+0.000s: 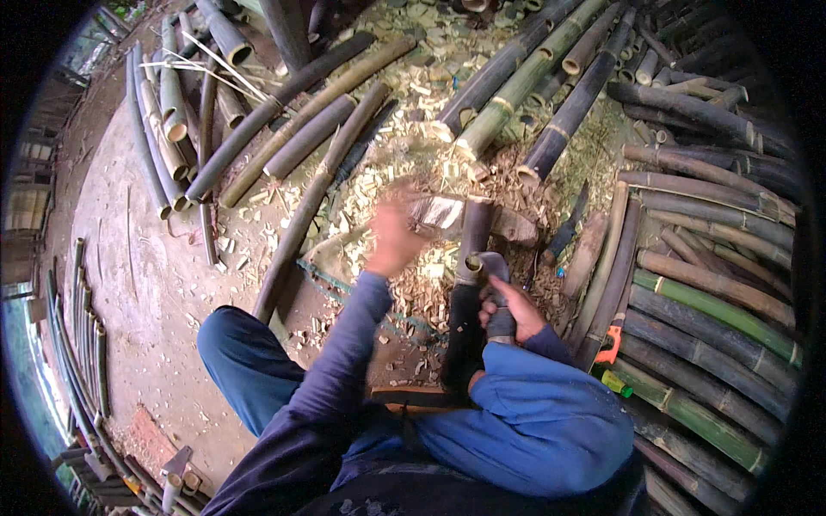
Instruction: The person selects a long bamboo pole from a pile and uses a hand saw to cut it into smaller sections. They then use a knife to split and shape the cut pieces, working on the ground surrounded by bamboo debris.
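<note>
A bamboo section is steadied by one hand while a blade is swung by the other.

On the left, long bamboo poles [284,138] are seen lying across the bare ground [146,284], with pale chips [404,163] scattered beyond them. The left hand [391,241] is raised and blurred, closed round the handle of a broad chopping blade [439,211], which is held just left of and above the cut end of the dark bamboo section [469,292]. That section is stood nearly upright between the knees, its long axis running away from the body. It is gripped near its top by the right hand [508,310], the nearer hand. Stacked green and brown culms [714,318] are piled to the right.
</note>
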The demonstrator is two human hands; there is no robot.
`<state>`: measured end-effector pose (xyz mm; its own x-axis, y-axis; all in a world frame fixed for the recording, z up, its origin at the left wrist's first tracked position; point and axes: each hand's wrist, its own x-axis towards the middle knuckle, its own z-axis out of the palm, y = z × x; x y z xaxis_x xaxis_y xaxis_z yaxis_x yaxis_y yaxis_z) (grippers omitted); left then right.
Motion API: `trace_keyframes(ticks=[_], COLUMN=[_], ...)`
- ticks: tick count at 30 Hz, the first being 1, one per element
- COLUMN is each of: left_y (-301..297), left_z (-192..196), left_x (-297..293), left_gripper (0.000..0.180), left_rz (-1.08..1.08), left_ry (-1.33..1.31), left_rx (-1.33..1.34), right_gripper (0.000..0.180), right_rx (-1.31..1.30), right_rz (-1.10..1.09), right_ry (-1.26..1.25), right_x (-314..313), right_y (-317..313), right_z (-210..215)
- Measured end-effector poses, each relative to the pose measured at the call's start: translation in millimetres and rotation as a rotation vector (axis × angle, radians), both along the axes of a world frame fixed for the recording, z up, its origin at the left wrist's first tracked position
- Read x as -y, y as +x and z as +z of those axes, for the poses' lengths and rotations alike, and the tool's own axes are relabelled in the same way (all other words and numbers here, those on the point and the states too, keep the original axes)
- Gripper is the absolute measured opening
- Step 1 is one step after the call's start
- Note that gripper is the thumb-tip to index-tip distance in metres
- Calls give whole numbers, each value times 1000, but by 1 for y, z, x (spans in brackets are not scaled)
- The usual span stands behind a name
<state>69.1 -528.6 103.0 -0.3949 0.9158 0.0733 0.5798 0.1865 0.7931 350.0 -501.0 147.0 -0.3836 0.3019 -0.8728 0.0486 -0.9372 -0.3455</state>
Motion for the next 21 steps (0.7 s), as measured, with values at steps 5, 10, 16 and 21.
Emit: trace_keyframes(ticks=[5,10,16,21], left_y=[-159,-149,-131,-69], left_z=[-20,-54,36,139], left_x=[117,153,105,61], left_gripper=[81,46,38,44], left_rz=[699,735,561,293], left_ry=[-891,-684,-218,157], left_rx=[-246,-212,-313,-250], right_gripper=[29,34,37,42], right_rx=[249,952,951,814], right_rz=[-345,261,143,-176], right_ry=[459,849,780,938], right_x=[10,41,51,37], right_y=[77,177,180,188], right_z=[1,-98,-79,11])
